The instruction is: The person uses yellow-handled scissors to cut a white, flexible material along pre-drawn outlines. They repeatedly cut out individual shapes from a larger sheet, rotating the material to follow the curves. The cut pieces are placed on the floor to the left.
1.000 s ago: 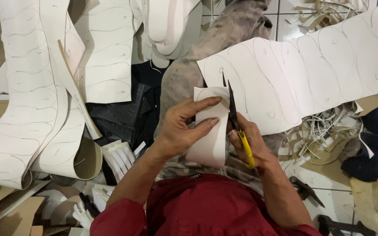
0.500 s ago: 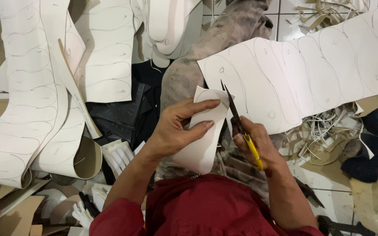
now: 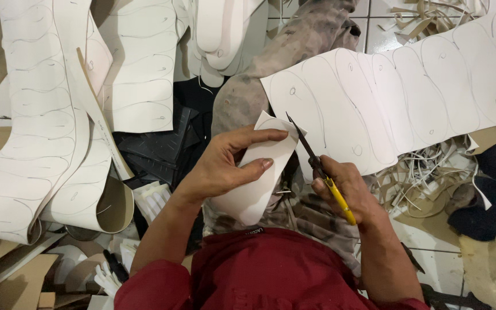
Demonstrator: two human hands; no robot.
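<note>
My left hand grips a white sole-shaped cut-out piece, thumb across its front and fingers over its top edge. My right hand holds yellow-handled scissors whose dark blades point up and left along the piece's right edge. Behind the scissors lies a long white sheet marked with several pencilled sole outlines, draped over my knee.
More outlined white sheets curl at the left, and one hangs at top centre. Thin offcut strips pile up at the right on the tiled floor. Dark rubbery material lies in the middle. Stacked cut soles sit by my left elbow.
The cut-out piece has been turned in my left hand, its lower end swinging down and left. The scissors have shifted slightly along its right edge.
</note>
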